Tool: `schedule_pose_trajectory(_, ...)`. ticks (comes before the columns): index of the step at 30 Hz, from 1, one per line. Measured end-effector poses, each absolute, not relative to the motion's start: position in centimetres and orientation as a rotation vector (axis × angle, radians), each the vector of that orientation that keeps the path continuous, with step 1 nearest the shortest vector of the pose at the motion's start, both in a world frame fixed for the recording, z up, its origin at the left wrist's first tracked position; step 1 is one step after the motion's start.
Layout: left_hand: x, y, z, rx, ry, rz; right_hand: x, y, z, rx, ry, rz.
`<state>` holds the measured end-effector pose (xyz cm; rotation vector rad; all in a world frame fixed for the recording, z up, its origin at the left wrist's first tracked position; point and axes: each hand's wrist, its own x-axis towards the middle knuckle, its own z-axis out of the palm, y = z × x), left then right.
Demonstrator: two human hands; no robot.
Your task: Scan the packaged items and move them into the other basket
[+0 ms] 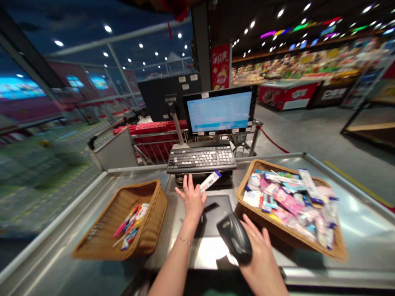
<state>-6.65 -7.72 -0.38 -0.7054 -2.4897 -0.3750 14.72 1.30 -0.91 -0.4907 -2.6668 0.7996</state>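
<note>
Just on the near side of the keyboard (202, 159), a left hand (194, 200) pinches a slim white packet (211, 181) between thumb and forefinger, its other fingers spread. Nearer the wearer, below the keyboard's right end, the right hand (258, 251) has its grip round a black scanner (237, 239), some fingers stretched out, the device's head angled toward the left hand. The step in hand appears to be presenting the packet for a reading; the next move would seem to call for a steady hold and the printed face lined up with the scanner. Right of the keyboard, a basket (259, 220) heaped with packets sits on the metal surface (361, 209); left of it, another basket (156, 232) holds a few sweets (132, 222). Behind the keys stands a lit screen (220, 111).
</note>
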Motion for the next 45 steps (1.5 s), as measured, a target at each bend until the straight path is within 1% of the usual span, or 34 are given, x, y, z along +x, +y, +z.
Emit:
schedule_pose_trajectory(3, -6.7, -8.2, -0.4, -0.680, -2.504, -0.372, 14.4, 0.9, -0.8, -0.447, -2.683, 0.825)
schedule_pose_trajectory(8, -6.9, -9.2, -0.4, -0.634, -2.536, -0.350, 14.0, -0.3, -0.6, -0.451, -2.609, 0.774)
schedule_pose_trajectory(45, -7.1, -14.8, 0.2, -0.404, -2.574, -0.268, 11.2, -2.2, 1.1, -0.189, -2.646, 0.988)
